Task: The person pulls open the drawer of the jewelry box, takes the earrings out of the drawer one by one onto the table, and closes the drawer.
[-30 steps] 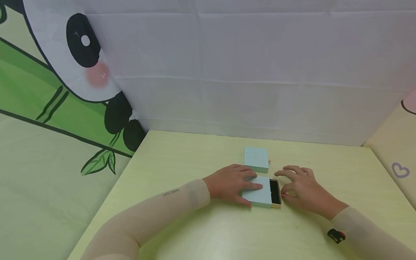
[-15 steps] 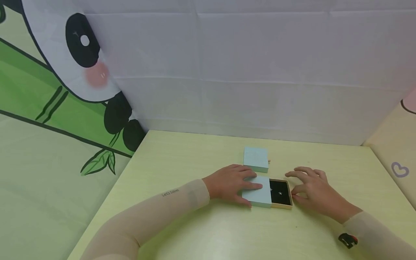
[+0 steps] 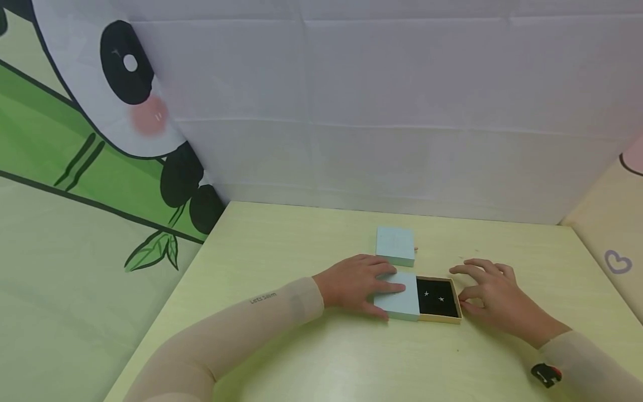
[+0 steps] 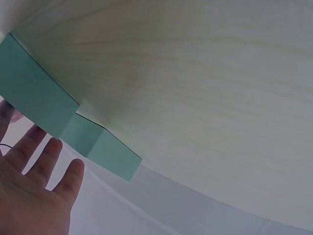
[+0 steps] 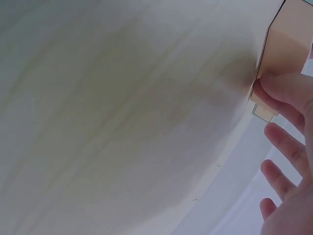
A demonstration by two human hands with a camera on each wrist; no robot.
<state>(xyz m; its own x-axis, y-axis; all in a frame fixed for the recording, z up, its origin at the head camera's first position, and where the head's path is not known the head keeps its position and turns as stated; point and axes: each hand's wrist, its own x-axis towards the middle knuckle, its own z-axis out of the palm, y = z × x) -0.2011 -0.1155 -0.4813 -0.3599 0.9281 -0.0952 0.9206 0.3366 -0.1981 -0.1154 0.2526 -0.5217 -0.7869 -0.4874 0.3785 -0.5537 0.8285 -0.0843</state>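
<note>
A pale blue drawer box (image 3: 408, 301) lies on the table in the head view, its tray (image 3: 439, 319) pulled out to the right. Two small silvery star-shaped pieces (image 3: 441, 299) show on the tray's black lining (image 3: 433, 308). My left hand (image 3: 359, 283) presses on the box's sleeve with spread, straight fingers, the thumb along its near edge. At the tray's right end, my right hand (image 3: 494, 301) pinches with thumb and index finger. The right wrist view shows these fingertips (image 5: 274, 88) against the tray's tan end; what they pinch is hidden between them.
A second pale blue box (image 3: 396, 244) lies just behind the first, with a small tab (image 3: 416, 249) on its right side. Tiny light star-like bits (image 5: 218, 165) lie on the table (image 3: 301, 240). A white cloth backdrop (image 3: 402, 111) rises behind the table.
My right hand has moved to the right, drawing the tray farther out of its sleeve and uncovering the two star-shaped pieces. My left hand and the sleeve have stayed in place.
</note>
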